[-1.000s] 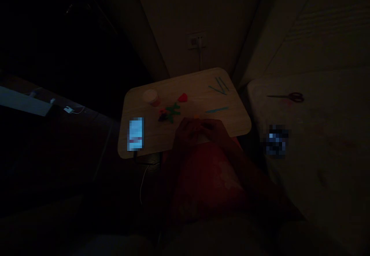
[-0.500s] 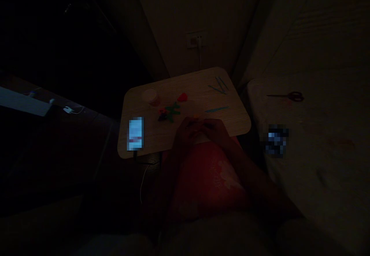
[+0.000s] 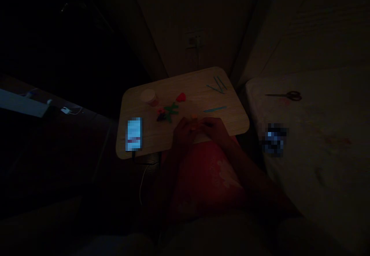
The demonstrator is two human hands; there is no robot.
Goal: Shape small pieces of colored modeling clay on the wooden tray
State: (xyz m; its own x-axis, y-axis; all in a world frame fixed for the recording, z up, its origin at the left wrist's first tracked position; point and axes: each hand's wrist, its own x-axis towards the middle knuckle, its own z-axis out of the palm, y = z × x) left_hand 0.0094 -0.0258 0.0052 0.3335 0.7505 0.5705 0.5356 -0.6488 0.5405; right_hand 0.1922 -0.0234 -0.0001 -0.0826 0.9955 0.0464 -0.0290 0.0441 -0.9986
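Observation:
The room is very dim. At the near edge of a small wooden table (image 3: 138, 94), my left hand (image 3: 182, 133) and my right hand (image 3: 215, 131) are close together with bent fingers. Between their fingertips is a small orange piece of modelling clay (image 3: 194, 116), partly hidden by the fingers. Beyond my left hand lie a green branched clay piece (image 3: 171, 110), a dark lump (image 3: 160, 116) with small red bits, and a red lump (image 3: 181, 97). A blue flat modelling tool (image 3: 215, 109) lies beyond my right hand.
A lidded tub (image 3: 149, 97) stands at the table's back left, and a lit phone (image 3: 133, 134) lies front left. Several thin blue sticks (image 3: 219, 85) lie back right. Scissors (image 3: 286, 95) rest on the pale surface at right. A wall socket (image 3: 195, 39) holds a plug.
My hands have drawn slightly apart at the fingertips, and more of the orange clay shows between them. The view has shifted a little; the other things stay in place.

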